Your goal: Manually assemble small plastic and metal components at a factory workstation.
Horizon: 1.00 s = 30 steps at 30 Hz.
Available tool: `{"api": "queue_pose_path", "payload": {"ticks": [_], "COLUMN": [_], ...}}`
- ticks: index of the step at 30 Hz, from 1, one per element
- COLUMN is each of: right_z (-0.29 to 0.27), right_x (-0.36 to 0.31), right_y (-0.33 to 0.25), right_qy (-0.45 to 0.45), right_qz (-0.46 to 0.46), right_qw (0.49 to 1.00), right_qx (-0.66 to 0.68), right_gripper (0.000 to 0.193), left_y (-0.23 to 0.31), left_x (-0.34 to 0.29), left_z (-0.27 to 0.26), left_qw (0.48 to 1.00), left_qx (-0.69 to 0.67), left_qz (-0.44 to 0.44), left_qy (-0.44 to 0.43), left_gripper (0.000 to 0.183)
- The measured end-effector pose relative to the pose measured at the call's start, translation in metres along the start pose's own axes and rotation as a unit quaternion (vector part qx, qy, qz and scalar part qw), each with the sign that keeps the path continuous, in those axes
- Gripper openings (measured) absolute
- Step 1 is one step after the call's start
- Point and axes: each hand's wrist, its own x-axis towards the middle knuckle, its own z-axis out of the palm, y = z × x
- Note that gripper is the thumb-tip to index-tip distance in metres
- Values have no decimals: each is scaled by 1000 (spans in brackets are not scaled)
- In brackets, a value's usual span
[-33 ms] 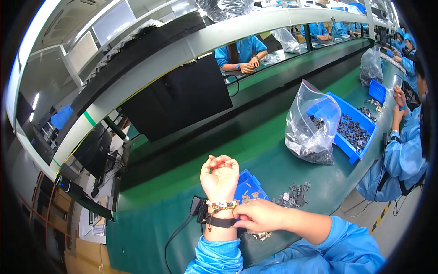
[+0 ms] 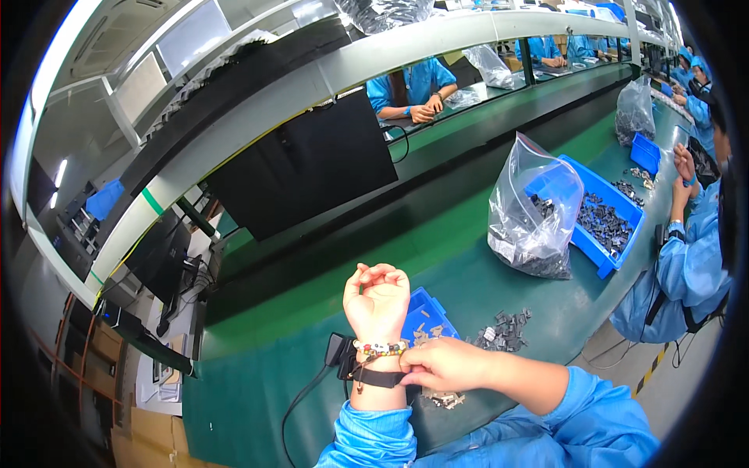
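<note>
My left hand (image 2: 378, 300) is raised palm up over the green bench, its fingers loosely curled and nothing in the palm. Around that wrist are a beaded bracelet (image 2: 381, 349) and, below it, a black wrist strap (image 2: 378, 378) with a dark block and a cable on its left side. My right hand (image 2: 443, 364) reaches across from the right, thumb and fingers pinching the strap's edge at the wrist. Behind the hands sits a small blue bin (image 2: 427, 310) with light metal-coloured pieces (image 2: 425, 334), partly hidden. A pile of small dark parts (image 2: 504, 331) lies just beyond my right hand.
A clear plastic bag (image 2: 534, 222) of dark parts stands against a large blue bin (image 2: 605, 222) of similar pieces. A black panel (image 2: 304, 168) hangs under the pale frame rail (image 2: 421, 48). A co-worker in blue (image 2: 690, 249) sits at the right; another (image 2: 421, 90) works across the bench.
My right hand's pinch on the wrist strap has shifted very slightly. Otherwise the scene looks the same.
</note>
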Motion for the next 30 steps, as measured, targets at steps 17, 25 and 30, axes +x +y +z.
{"api": "queue_pose_path", "payload": {"ticks": [17, 25, 30], "right_z": [-23, 22, 50], "right_x": [-31, -35, -41], "right_y": [17, 25, 40], "right_qy": [78, 276, 272], "right_qz": [10, 87, 68], "right_qw": [996, 921, 846], "right_qx": [48, 260, 454], "right_gripper": [9, 16, 22], "left_y": [-64, -68, -74], "left_x": [17, 20, 15], "left_z": [-14, 3, 4], "left_qw": [902, 783, 697], "left_qx": [409, 477, 583], "left_qz": [-38, 343, 366], "left_qy": [-132, -203, -199], "left_gripper": [13, 7, 6]}}
